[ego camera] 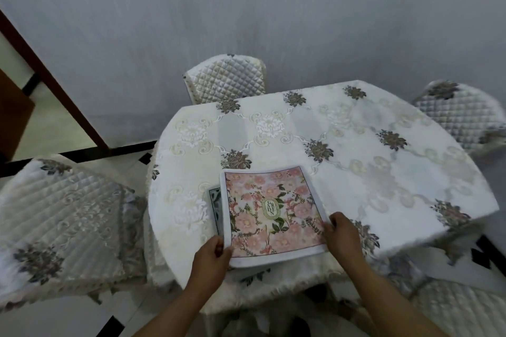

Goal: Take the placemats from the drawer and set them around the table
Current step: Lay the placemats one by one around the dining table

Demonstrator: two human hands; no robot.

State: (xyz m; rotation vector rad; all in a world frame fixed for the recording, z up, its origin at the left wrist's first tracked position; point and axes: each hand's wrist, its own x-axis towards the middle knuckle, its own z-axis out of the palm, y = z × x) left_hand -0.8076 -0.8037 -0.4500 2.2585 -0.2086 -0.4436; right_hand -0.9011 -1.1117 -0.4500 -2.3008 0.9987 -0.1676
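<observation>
A pink floral placemat (269, 210) with a white border tops a small stack at the near edge of the table (356, 145), which wears a white embroidered cloth. A darker patterned placemat (215, 205) peeks out from under its left side. My left hand (212, 253) pinches the stack's near left corner. My right hand (341, 232) grips its near right edge. Both hands hold the stack just on or slightly above the cloth.
Quilted covered chairs stand around the table: one at the far side (226, 76), one at the right (465, 115), one at the left (65, 221) and one near right (460, 306). A grey wall rises behind. A brown door frame (54, 85) is at left.
</observation>
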